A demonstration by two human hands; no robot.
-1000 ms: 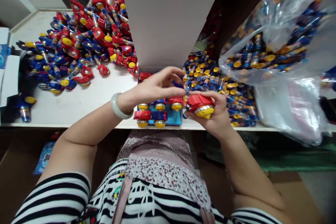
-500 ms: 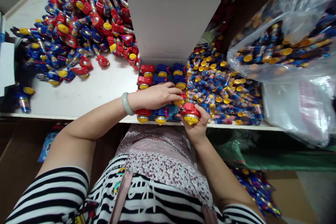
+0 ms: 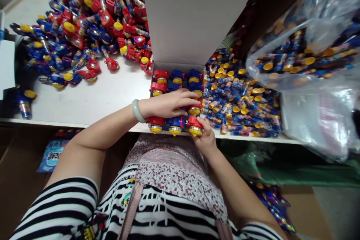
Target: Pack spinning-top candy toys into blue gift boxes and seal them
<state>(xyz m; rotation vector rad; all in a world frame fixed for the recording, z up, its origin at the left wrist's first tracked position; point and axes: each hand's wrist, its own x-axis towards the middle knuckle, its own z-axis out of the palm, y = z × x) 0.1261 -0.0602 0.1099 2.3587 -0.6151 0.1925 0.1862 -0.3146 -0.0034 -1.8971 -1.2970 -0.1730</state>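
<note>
An upright white box flap (image 3: pixel 199 15) stands behind rows of red and blue toys with yellow spinning-top-like ends. My left hand (image 3: pixel 171 104), with a pale green bangle on its wrist, lies across the middle rows. Its fingers are stretched and slightly apart, resting over the toys and hiding some of them. At the front right corner of the box, my right hand (image 3: pixel 206 137) grips a red toy (image 3: pixel 195 125) by its right side, its yellow end facing me. Beside that toy, in the front row, sits a blue toy (image 3: pixel 174 124), then another red toy (image 3: pixel 155 123) at the left.
A heap of red and blue toys (image 3: pixel 92 26) covers the table's back left. Many small clear tubes with yellow ends (image 3: pixel 233 97) lie right of the box. Farther right is a clear plastic bag (image 3: pixel 317 101) with more tubes. The white table (image 3: pixel 118 97) ends close to my apron.
My right hand has lowered the red toy leftward into the front right corner of the box. My left hand stays over the rows. The whole view has shifted slightly.
</note>
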